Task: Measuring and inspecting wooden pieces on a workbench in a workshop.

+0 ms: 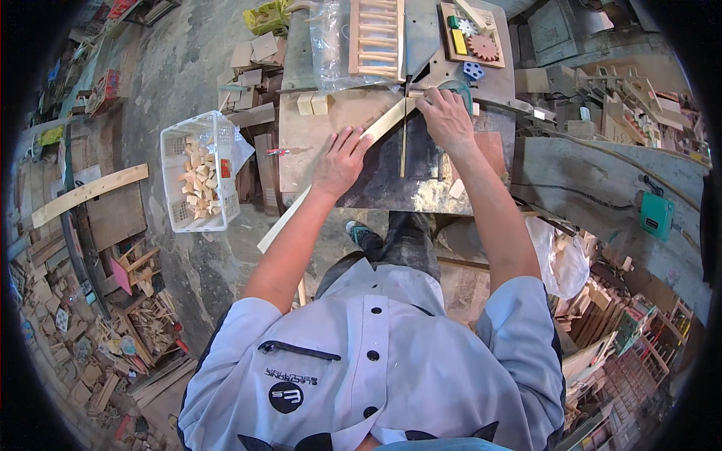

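Long wood strip is lying slantwise across the saw table, its lower end hanging off the table's near-left edge over the floor. Left hand is pressing flat on the strip, fingers spread, nothing gripped. Right hand is resting on the strip's far end beside the upright blade; fingers curled down, but whether they are closing round the wood is hard to tell. The strip's middle is hidden under the left palm.

Two small blocks are sitting on the table's far-left part. A white basket of cut pieces is standing on the floor, left of the table, well apart from it. A ladder-like frame is lying beyond the table. Scrap wood is crowding the concrete floor on both sides.
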A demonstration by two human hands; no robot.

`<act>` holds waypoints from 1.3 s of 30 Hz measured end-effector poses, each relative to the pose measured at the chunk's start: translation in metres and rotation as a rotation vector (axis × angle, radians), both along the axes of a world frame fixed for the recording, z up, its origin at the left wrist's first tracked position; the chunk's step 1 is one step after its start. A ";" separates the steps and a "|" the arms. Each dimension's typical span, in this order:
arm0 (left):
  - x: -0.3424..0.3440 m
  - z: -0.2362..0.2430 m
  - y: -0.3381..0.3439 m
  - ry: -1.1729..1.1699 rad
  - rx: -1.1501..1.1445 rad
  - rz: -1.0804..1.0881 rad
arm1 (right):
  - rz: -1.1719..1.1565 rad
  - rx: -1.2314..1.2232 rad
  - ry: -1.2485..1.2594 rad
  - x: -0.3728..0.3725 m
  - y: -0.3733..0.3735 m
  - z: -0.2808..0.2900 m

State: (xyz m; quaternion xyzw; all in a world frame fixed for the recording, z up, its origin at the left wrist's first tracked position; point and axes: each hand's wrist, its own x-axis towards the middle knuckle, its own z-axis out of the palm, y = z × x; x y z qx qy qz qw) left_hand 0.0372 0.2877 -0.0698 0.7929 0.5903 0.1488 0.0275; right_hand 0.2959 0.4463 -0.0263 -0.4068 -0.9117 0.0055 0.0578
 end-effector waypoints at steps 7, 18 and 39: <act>0.004 0.008 -0.025 -0.148 -0.004 0.009 | 0.058 0.080 0.111 0.002 -0.059 0.001; -0.010 0.028 -0.051 -0.739 -0.741 0.158 | 0.011 -0.017 0.291 -0.007 -0.135 0.012; 0.021 0.020 -0.080 -0.187 -0.193 0.340 | 0.145 0.015 0.087 -0.010 -0.072 -0.018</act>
